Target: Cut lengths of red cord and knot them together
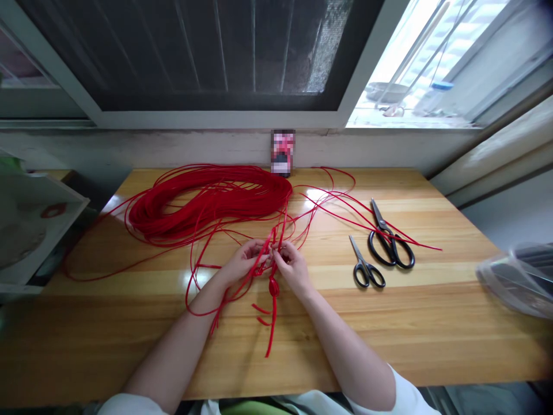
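My left hand (250, 257) and my right hand (290, 262) meet over the middle of the table, fingertips pinched on red cord. Between them runs the worked part of the red cord (273, 287), with a thick knot just below my fingers and a tail lying toward me. Loose strands loop over my left wrist and forearm. Beside the tail lie two short cut pieces of cord (261, 314). A large coil of red cord (207, 202) rests behind my hands, and its strands spread left and right. My fingers partly hide the spot they grip.
To the right lie small scissors (366, 270) and larger black-handled scissors (391, 245), with cord strands crossing the larger pair. A blurred pink and black item (283, 153) stands against the wall. A clear plastic container (518, 276) sits at the right edge, a white box (38, 219) at the left.
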`<state>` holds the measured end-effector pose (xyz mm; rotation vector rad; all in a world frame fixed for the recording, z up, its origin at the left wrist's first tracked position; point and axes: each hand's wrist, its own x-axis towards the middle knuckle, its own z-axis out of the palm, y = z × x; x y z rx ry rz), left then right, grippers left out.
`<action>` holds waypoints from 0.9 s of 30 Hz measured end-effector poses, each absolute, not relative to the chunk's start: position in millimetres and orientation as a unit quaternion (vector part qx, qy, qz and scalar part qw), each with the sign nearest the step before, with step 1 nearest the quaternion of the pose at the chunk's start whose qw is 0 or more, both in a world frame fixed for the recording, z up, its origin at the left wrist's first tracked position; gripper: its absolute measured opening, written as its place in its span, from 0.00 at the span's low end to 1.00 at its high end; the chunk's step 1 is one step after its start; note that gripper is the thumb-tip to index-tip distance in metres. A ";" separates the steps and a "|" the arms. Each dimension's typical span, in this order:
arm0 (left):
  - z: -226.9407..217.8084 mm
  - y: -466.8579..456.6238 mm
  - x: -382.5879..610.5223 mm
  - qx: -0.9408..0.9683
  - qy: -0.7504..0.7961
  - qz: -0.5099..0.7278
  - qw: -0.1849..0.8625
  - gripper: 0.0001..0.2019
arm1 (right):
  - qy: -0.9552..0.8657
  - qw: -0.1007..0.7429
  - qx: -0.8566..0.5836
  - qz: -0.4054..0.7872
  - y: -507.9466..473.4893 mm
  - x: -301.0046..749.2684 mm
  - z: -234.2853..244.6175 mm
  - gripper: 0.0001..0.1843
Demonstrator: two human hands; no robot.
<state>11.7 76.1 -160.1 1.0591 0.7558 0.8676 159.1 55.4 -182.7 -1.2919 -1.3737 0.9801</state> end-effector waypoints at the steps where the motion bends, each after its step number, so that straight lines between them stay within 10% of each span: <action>1: -161.0 76.1 11.2 0.476 0.342 0.383 0.714 0.13 | -0.564 0.486 -0.525 0.413 55.6 159.5 -182.3 0.09; 27: -164.5 76.1 23.3 0.496 0.405 0.401 0.656 0.13 | -0.657 0.394 -0.495 0.409 49.8 161.2 -180.8 0.08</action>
